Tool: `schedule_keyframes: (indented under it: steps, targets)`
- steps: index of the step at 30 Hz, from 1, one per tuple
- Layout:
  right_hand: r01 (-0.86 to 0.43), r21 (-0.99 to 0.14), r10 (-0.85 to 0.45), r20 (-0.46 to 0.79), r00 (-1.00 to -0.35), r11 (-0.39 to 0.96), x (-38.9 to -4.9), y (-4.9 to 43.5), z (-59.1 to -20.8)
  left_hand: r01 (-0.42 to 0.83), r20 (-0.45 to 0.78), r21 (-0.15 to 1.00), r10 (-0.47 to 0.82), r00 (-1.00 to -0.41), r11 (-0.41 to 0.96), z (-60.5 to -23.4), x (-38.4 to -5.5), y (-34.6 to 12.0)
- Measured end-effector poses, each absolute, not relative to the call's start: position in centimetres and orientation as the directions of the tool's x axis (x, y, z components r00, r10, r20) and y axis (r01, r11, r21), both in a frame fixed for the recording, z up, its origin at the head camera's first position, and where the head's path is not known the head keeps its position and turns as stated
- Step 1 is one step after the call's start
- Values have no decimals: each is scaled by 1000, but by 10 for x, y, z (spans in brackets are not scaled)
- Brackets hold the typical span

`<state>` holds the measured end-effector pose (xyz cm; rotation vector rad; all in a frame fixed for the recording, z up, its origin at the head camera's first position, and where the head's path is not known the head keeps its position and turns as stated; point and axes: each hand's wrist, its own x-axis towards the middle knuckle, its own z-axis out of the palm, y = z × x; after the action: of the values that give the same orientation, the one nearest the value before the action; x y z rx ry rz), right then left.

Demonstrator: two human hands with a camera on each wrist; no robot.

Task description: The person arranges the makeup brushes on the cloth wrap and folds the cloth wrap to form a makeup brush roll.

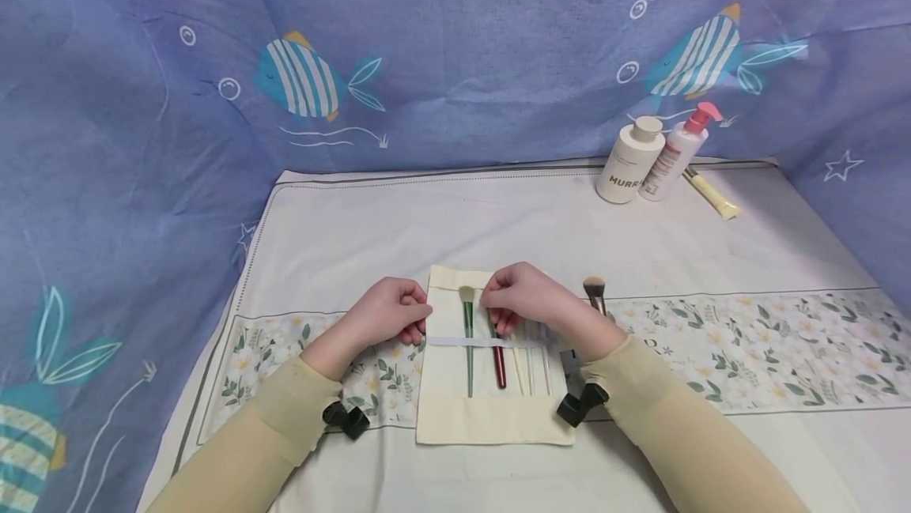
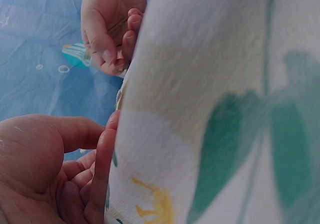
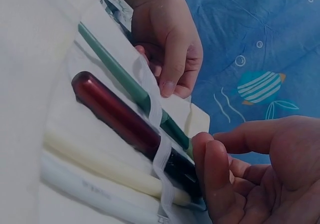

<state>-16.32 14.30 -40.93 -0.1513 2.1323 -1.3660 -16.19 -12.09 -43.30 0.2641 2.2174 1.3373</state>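
A cream cloth brush roll lies unfolded on the table, a white elastic band running across it. My left hand pinches the roll's left edge between thumb and fingers. Under the band sits a green-handled makeup brush, bristles toward the far side. Beside it, a makeup brush with a dark red handle also passes under the band. My right hand holds this red brush near its head, which the fingers hide. Several pale slim tools lie under the band to the right.
Another makeup brush lies right of the roll, partly behind the right forearm. At the back right stand a white bottle and a pink-topped pump bottle, with a pale yellow tube beside them. A blue fish-print curtain hangs behind.
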Motion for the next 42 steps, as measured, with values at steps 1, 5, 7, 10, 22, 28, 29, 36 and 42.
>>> schedule_keyframes:
  steps: [1,5,7,10,22,28,29,36,42]
  targets:
    - [214,-859,-395,-419,-818,466,-163,144,-408,-102,-339,867,426,-839,487,-433,-162,-120]
    - [204,-859,-379,-405,-832,470,-162,151,-404,-101,-333,873,432,-838,477,-433,-163,-118]
    - [198,-860,-371,-396,-840,471,-162,157,-402,-98,-331,874,435,-838,476,-433,-164,-116]
    - [188,-861,-360,-383,-851,472,-161,167,-398,-94,-327,874,436,-839,476,-433,-164,-115]
    - [193,-895,-316,-334,-888,401,-162,194,-399,-121,-340,866,393,-854,484,-435,-158,-132]
    - [195,-895,-271,-320,-908,401,-150,213,-405,-111,-342,860,400,-850,499,-432,-156,-137]
    - [197,-890,-258,-320,-911,410,-148,219,-405,-110,-342,860,403,-849,498,-433,-156,-136]
    - [159,-874,-134,-245,-960,459,-138,261,-394,-101,-338,869,431,-837,485,-438,-159,-127]
    - [193,-789,-122,-320,-939,583,-132,285,-396,-97,-334,868,429,-839,487,-436,-162,-122]
